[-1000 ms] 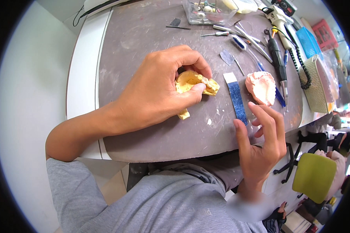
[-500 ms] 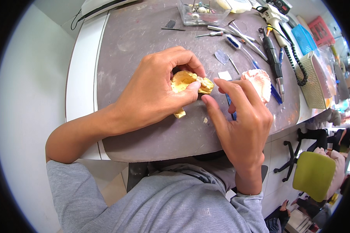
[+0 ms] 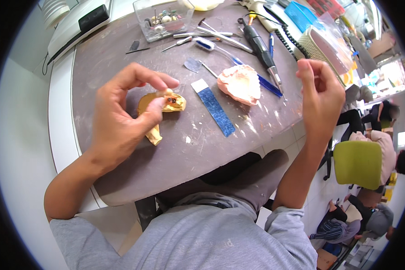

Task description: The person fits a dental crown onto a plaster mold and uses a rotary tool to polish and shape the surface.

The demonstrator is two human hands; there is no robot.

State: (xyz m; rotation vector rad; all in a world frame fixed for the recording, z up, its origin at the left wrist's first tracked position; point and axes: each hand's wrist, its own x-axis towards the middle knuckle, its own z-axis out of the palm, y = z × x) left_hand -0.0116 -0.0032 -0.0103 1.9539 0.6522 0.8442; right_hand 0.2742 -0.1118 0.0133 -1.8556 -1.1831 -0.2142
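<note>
A yellow dental cast [image 3: 177, 104] lies on the bench, partly covered by my left hand [image 3: 119, 110]. Two small dark holes in a reddish-brown patch show on its right part. The thumb and index finger of my left hand close around a small cream tooth-like piece [image 3: 167, 92] just over that patch; whether it touches the cast is unclear. My right hand [image 3: 321, 92] is raised on the right, away from the cast, with thumb and fingertips pinched together; anything between them is too small to make out. A blue strip with a white end [image 3: 215, 110] lies right of the cast.
A pink dental cast [image 3: 239, 84] sits beyond the blue strip. Behind it lie a blue-handled brush [image 3: 229, 54], a dark rotary handpiece [image 3: 262, 49] and several thin tools. A clear box of small burs [image 3: 164, 35] stands at the back, a woven basket [image 3: 321, 47] at the far right.
My right hand has moved off to the right, its fingers now pinched. My left hand shows the cast's dark holes beneath its fingertips. The view has shifted right, uncovering the blue strip.
</note>
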